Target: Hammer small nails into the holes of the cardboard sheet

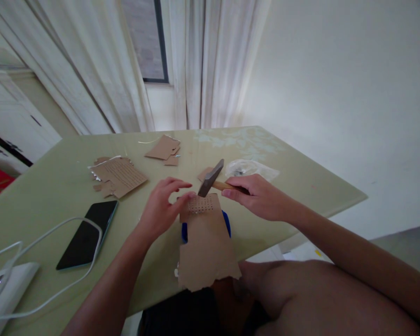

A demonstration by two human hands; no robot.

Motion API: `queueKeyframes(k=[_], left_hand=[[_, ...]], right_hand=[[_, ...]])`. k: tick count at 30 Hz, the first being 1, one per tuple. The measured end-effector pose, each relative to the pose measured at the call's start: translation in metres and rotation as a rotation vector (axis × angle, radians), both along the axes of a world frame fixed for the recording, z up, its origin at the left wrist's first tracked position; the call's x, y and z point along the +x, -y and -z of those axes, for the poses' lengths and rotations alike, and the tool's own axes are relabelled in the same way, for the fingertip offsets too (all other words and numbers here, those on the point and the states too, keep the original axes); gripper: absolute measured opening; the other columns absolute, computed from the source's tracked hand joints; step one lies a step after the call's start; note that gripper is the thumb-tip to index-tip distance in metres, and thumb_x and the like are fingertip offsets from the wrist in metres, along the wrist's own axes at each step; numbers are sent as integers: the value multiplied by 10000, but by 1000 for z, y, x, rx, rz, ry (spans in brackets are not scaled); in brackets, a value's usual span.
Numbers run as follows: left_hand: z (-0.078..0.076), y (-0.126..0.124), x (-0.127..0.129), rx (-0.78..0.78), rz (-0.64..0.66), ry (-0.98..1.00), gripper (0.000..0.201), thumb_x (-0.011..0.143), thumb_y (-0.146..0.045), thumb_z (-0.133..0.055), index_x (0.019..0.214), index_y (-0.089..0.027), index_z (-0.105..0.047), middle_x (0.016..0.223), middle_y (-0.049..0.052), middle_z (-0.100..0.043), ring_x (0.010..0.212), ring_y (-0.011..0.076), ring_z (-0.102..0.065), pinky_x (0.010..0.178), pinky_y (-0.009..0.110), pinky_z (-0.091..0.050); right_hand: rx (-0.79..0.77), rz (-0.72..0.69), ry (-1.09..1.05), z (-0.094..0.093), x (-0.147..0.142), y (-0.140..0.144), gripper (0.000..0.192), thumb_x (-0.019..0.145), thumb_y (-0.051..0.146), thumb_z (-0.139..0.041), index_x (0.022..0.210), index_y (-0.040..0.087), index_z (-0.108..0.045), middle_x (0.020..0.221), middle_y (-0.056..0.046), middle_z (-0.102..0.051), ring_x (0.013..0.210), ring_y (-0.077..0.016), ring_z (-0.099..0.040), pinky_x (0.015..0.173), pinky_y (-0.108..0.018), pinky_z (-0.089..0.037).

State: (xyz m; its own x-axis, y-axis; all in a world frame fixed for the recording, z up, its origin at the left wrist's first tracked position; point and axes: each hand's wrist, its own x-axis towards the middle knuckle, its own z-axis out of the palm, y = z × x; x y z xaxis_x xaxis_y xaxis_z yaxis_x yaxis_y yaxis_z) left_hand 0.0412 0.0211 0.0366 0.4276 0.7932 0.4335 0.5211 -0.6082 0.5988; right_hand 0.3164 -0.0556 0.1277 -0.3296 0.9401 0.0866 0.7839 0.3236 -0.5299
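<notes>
A torn brown cardboard piece [206,247] lies on a blue object [227,223] at the table's near edge. Rows of small nails or holes dot its far end. My left hand [161,207] rests beside that far end, fingertips pinching at the dotted area. My right hand [258,196] grips the wooden handle of a small hammer [210,178], whose metal head hangs just above the dotted rows.
On the pale green table [56,186] lie a dark phone [87,233], white cables and a white charger [7,287] at the left, more cardboard scraps [119,176] behind, and a clear plastic bag [250,168]. White curtains and a wall stand beyond.
</notes>
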Motion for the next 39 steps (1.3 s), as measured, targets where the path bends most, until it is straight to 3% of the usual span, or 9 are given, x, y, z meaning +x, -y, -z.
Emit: queueKeyframes(k=[3,6,13,19,24,30,34,36,39], left_hand=[[7,-21,-22,-36,-390,-308,323,1066,-399,-543,1053,-209,-804,1113,129,-797,1002,312,-729,923,430,-549],[18,-38,-39,-217,-504,-625,285,1017,-346,-585,1107,-190,-805,1192,189,-809,1106,401,-740,894,473,-558],[35,-50,-44,-303,-527,-677,275,1010,-285,-540,1031,-203,-802,1139,178,-827,1067,359,-771,844,412,-567],[43,-55,-44,-301,-501,-665,260,1009,-246,-533,1084,-170,-769,1170,185,-822,1133,327,-768,905,365,-557],[46,-57,-45,-322,-495,-646,252,1018,-255,-536,1021,-162,-771,1133,202,-822,1132,343,-775,916,370,-557],[37,-54,-42,-292,-514,-539,263,1013,-238,-492,1031,-135,-734,1150,242,-793,1161,393,-748,1003,467,-551],[20,-43,-28,-199,-485,-372,297,1057,-297,-436,1173,-148,-666,1250,201,-756,1217,338,-704,1064,460,-542],[10,-30,-16,-168,-398,-217,302,1072,-374,-453,1211,-176,-635,1201,142,-765,1104,269,-731,974,389,-587],[-3,-2,0,-207,-28,309,296,1011,-439,-619,1165,-193,-674,1031,86,-783,953,232,-755,858,345,-610]], right_hand=[[-11,70,-12,6,4,-4,419,1080,404,-571,718,209,-495,624,47,-473,604,-128,-470,631,-308,-288],[-98,131,-74,17,7,-8,354,1075,364,-550,764,197,-579,635,26,-556,579,-125,-514,601,-288,-335],[-269,229,-313,44,7,-17,307,1075,363,-551,837,184,-627,664,20,-630,433,-89,-503,454,-233,-391],[-359,414,-509,61,0,-23,310,1111,341,-578,838,200,-546,773,-31,-729,529,-104,-655,488,-193,-499],[-445,443,-560,66,-5,-22,284,1151,343,-496,907,202,-530,902,-94,-792,613,-149,-758,475,-200,-528],[-479,431,-678,62,-16,-23,272,1165,314,-473,937,194,-560,993,-105,-800,650,-145,-774,506,-208,-564],[-431,407,-662,60,-20,-25,281,1157,250,-446,927,175,-589,1037,-102,-773,650,-125,-761,530,-213,-566],[-368,394,-609,58,-17,-26,292,1137,244,-471,885,171,-600,1002,-89,-764,618,-103,-718,503,-198,-522],[-311,339,-545,49,-7,-24,290,1105,287,-515,861,175,-624,866,-51,-738,556,-97,-640,463,-207,-450]])
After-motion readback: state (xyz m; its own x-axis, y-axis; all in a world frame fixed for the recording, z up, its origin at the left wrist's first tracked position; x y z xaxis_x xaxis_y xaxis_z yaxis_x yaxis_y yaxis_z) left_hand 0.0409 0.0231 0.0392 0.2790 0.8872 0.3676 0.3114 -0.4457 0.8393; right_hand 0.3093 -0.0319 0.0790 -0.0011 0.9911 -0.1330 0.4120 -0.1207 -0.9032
